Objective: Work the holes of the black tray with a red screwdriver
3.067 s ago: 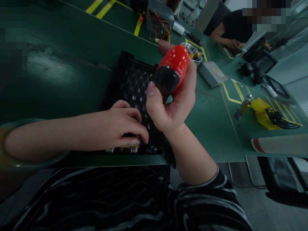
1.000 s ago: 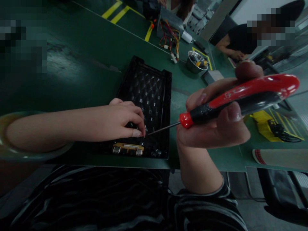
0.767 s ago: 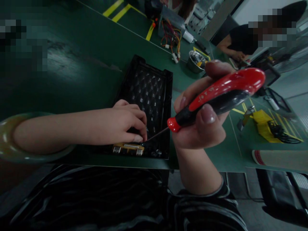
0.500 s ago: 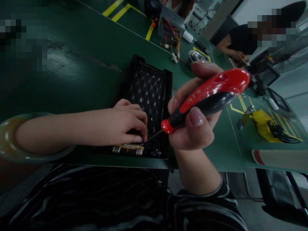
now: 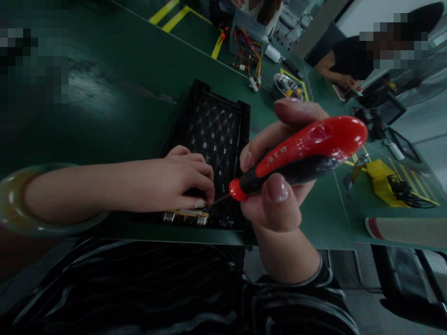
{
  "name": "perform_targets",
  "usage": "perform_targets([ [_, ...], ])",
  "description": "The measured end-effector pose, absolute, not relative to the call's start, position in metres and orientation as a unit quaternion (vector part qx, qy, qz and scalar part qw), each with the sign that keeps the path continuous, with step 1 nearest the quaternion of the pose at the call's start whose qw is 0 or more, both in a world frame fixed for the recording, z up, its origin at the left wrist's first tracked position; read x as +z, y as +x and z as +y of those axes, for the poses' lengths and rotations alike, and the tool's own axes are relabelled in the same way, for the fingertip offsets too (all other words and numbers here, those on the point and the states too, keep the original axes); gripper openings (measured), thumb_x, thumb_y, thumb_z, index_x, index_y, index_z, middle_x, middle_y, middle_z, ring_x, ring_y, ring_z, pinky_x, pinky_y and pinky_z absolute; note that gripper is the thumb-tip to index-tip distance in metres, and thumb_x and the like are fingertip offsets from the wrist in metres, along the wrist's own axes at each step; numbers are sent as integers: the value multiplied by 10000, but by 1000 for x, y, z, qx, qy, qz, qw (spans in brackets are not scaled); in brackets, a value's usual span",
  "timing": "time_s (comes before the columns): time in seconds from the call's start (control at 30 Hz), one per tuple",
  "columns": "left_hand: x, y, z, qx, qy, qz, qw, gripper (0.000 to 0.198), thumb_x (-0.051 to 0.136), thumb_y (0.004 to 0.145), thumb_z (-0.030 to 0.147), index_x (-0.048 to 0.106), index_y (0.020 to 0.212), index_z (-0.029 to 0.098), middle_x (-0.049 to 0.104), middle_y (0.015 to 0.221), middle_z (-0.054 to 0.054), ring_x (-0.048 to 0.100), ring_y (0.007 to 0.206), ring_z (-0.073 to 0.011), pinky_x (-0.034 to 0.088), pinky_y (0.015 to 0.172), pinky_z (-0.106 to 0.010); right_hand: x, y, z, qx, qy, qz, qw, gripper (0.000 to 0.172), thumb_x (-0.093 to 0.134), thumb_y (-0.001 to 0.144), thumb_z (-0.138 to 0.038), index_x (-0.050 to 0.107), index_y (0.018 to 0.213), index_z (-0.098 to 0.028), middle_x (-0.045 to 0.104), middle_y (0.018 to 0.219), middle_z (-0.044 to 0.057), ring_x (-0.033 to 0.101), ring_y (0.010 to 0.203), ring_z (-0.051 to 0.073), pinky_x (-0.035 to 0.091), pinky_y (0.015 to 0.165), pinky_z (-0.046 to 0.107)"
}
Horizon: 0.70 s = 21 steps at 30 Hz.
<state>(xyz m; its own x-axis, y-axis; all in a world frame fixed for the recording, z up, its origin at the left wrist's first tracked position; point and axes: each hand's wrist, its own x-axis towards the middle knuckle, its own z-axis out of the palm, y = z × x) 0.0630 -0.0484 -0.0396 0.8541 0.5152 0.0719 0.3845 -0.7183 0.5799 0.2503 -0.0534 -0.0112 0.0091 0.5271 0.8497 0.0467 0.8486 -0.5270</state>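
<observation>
My right hand [image 5: 279,163] is wrapped round the red-and-black handle of a screwdriver [image 5: 314,144]. Its thin shaft slants down to the left and ends by the fingertips of my left hand [image 5: 185,179]. That hand is closed, with curled fingers and the thumb near the index finger; what it pinches, if anything, is hidden. Both hands work over a black plastic casing [image 5: 218,121] with a diamond-patterned inside. At its near end, just below my left thumb, lies a small yellow-brown circuit board [image 5: 186,216] with metal ports on its edge.
Beyond the casing are a metal bowl [image 5: 285,87] of small parts and a grey box [image 5: 249,28] with coloured wires. A yellow holder [image 5: 382,181] with a black cable stands to the right, near a pale roll [image 5: 405,228]. A co-worker [image 5: 349,60] sits at the far right.
My right hand has tilted the screwdriver, moving slightly down and left, and its handle has turned a little. More of the metal bowl shows. My left hand stays in place.
</observation>
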Motion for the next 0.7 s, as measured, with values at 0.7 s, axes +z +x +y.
perform_targets([
  [0.7, -40, 64, -48, 109, 910, 256, 306, 159, 674, 976, 376, 831, 954, 360, 790, 1042, 39, 638, 1055, -231, 299, 978, -396, -11, 252, -47, 177, -131, -695, 685, 293, 425, 1015, -461, 583, 1151, -255, 560, 1174, 31, 553, 651, 86, 650, 747, 413],
])
